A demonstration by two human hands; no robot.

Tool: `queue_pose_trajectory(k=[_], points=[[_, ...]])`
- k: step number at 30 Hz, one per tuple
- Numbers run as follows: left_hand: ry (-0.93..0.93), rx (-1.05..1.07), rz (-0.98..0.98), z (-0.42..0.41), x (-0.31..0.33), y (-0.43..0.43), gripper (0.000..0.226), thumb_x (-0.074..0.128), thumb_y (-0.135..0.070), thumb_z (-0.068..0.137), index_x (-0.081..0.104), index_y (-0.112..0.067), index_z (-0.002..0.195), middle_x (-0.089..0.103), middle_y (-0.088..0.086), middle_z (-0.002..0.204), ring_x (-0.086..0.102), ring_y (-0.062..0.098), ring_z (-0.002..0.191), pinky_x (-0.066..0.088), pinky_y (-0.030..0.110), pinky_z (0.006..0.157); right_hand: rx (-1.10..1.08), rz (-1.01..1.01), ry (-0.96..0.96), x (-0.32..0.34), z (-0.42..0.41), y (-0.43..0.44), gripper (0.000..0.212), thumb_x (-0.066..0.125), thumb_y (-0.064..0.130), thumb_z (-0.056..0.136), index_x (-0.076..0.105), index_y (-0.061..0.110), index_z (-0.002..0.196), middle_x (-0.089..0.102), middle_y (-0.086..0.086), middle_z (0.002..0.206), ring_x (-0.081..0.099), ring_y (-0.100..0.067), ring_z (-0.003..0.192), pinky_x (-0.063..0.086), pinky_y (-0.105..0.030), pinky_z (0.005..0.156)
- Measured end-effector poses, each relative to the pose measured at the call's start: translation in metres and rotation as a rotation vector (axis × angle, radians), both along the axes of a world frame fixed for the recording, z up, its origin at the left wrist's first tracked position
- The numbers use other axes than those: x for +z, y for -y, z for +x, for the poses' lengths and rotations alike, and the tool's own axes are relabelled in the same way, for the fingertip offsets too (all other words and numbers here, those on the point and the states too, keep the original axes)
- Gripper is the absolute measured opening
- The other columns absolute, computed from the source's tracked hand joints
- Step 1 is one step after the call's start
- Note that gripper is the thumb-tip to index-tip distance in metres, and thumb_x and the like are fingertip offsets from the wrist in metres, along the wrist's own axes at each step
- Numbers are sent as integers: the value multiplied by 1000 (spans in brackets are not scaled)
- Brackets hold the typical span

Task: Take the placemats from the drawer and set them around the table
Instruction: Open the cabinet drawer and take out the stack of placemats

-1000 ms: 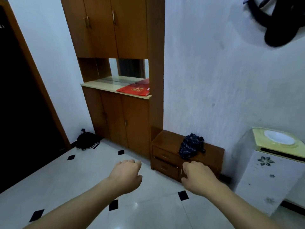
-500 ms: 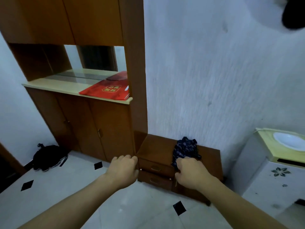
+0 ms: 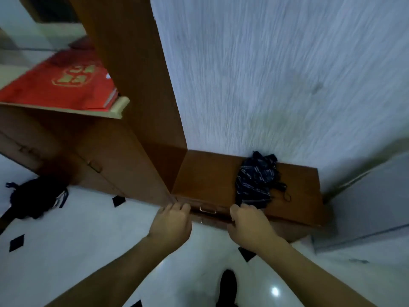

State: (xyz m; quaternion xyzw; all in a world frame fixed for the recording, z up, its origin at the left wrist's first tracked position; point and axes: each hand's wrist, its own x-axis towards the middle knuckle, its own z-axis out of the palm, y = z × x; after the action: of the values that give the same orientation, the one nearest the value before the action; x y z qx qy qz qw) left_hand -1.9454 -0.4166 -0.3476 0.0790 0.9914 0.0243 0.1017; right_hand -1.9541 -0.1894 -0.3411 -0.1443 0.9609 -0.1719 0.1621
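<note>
A low brown drawer chest stands against the white wall, right of a tall wooden cabinet. Its top drawer is closed, with a small metal handle on the front. My left hand reaches to the drawer's left end, fingers curled and holding nothing. My right hand reaches to the drawer's right end, fingers also curled, just under a dark patterned cloth that lies on the chest's top. No placemats are visible. The frame is blurred by motion.
The tall cabinet has a shelf holding a red folder. A black bag lies on the white tiled floor at left. A white appliance stands at right. My dark shoe shows below.
I have moved much closer to the low chest and look more steeply down. Both hands have advanced from mid-air to the front of the top drawer.
</note>
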Motion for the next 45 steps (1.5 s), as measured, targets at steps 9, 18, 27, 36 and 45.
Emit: queue_pose_trajectory(k=[9, 18, 27, 36, 45], points=[[179, -87, -26, -105, -198, 12, 41, 48, -34, 93, 50, -15, 129, 58, 10, 128, 50, 28, 117, 42, 41, 99, -83, -31, 156, -185, -102, 39, 20, 55, 28, 90, 58, 10, 100, 63, -9, 103, 60, -27, 95, 48, -32, 76], [270, -211, -46, -154, -379, 21, 43, 54, -28, 90, 47, -13, 129, 56, 12, 127, 49, 28, 115, 42, 40, 98, -101, 28, 201, -366, -129, 78, 34, 56, 31, 90, 59, 12, 118, 59, -11, 115, 54, -26, 108, 49, -36, 88], [278, -269, -9, -179, -472, 17, 44, 62, -14, 79, 54, -8, 122, 61, 15, 117, 55, 33, 108, 46, 43, 95, -100, 75, 177, -475, -156, 102, 38, 56, 26, 94, 50, 14, 130, 56, -9, 125, 57, -29, 108, 46, -37, 92], [295, -273, -47, -175, -500, 16, 44, 59, -11, 80, 51, -9, 123, 58, 15, 117, 53, 36, 105, 46, 44, 92, -132, 158, 161, -521, -152, 109, 36, 46, 10, 94, 52, 10, 129, 58, -13, 126, 58, -33, 109, 42, -36, 98], [348, -336, -66, -83, -497, 35, 53, 57, -10, 61, 55, -3, 113, 61, 19, 97, 56, 37, 82, 48, 40, 67, -84, 138, 253, -498, -63, 124, 61, 69, 6, 70, 59, 2, 131, 68, -16, 118, 66, -34, 104, 53, -37, 90]])
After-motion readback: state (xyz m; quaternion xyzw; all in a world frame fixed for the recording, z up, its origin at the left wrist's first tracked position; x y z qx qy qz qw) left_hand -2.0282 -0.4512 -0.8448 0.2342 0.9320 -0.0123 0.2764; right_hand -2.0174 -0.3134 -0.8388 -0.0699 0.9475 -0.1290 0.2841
